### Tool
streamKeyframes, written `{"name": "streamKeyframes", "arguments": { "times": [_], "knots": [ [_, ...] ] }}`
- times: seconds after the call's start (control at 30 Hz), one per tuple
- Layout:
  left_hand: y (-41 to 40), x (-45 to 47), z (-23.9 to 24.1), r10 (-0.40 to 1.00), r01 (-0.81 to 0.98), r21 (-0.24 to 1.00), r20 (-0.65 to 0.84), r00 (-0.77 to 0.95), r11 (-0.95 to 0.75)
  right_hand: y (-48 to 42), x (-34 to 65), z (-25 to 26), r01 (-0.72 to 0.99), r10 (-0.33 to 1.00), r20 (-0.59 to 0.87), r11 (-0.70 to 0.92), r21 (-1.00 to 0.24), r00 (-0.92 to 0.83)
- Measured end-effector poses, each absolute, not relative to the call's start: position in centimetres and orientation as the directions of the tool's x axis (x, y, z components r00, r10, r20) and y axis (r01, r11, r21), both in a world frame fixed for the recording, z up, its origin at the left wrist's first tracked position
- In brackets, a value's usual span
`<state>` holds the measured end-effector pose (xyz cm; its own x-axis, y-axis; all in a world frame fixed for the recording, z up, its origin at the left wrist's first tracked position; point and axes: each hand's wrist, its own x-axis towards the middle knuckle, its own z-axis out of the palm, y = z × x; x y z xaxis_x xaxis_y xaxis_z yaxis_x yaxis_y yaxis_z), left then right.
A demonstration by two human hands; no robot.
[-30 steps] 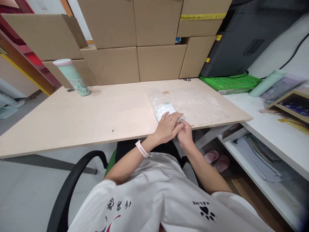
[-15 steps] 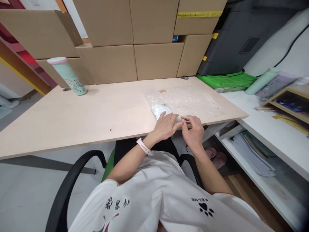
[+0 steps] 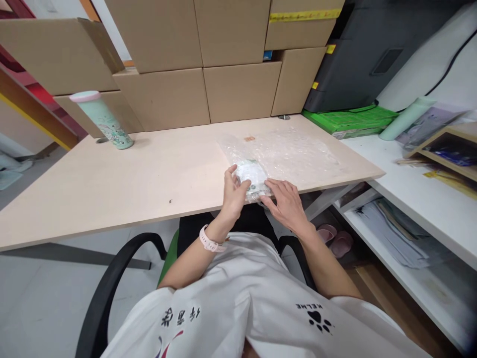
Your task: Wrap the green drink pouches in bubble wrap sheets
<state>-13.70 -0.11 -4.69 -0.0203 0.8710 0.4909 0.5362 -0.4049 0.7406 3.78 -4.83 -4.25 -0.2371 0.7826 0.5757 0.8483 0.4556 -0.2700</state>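
A sheet of clear bubble wrap point(image 3: 294, 154) lies on the pale wooden desk point(image 3: 149, 174) near its front right corner. A small white and green item point(image 3: 253, 176) sits wrapped in the sheet's near left corner. My left hand point(image 3: 234, 191) grips that bundle from the left, fingers curled round its edge. My right hand point(image 3: 285, 201) rests just to the right of it, fingers stretched out flat with their tips on the wrap at the desk's front edge.
A mint green flask point(image 3: 102, 119) stands at the desk's back left. Cardboard boxes point(image 3: 201, 64) are stacked along the back. A green box point(image 3: 350, 122) and a black machine point(image 3: 372, 54) sit at the right. A black chair arm point(image 3: 112, 288) curves at my left.
My left hand moved left and curled round the wrapped item, which now shows between the hands. My right hand shifted slightly down and flattened on the wrap.
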Motion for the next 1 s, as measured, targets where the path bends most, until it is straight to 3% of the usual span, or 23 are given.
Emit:
{"name": "streamKeyframes", "arguments": {
  "times": [0.17,0.37,0.5,0.6,0.77,0.87,1.0],
  "knots": [
    [-0.6,-15.0,-4.9,0.833,0.572,0.629,0.517,0.198,-0.527,-4.8,3.7,-4.4,0.851,0.780,0.561,0.471,-0.234,-0.277],
    [-4.4,-13.2,-2.1,0.791,0.548,0.615,0.592,0.152,-0.566,-4.6,2.5,-4.8,0.837,0.798,0.582,0.419,-0.351,-0.155],
    [-6.0,-11.3,-0.2,0.737,0.569,0.516,0.622,0.265,-0.640,-4.4,2.8,-5.3,0.864,0.862,0.502,0.305,-0.400,-0.073],
    [-5.5,-10.0,0.0,0.680,0.566,0.415,0.608,0.409,-0.712,-4.1,3.8,-5.7,0.811,0.896,0.440,0.211,-0.545,0.063],
    [-3.5,-8.2,-1.0,0.595,0.529,0.303,0.577,0.560,-0.792,-3.9,5.5,-5.4,0.498,0.894,0.364,0.198,-0.844,0.262],
    [-2.6,-7.7,-1.8,0.579,0.494,0.314,0.553,0.600,-0.811,-4.0,6.5,-5.0,0.460,0.906,0.337,0.193,-0.867,0.255],
    [-2.1,-7.5,-3.4,0.563,0.463,0.321,0.510,0.651,-0.826,-4.9,8.5,-4.8,0.576,0.963,0.257,0.164,-0.801,0.083]
  ]
}}
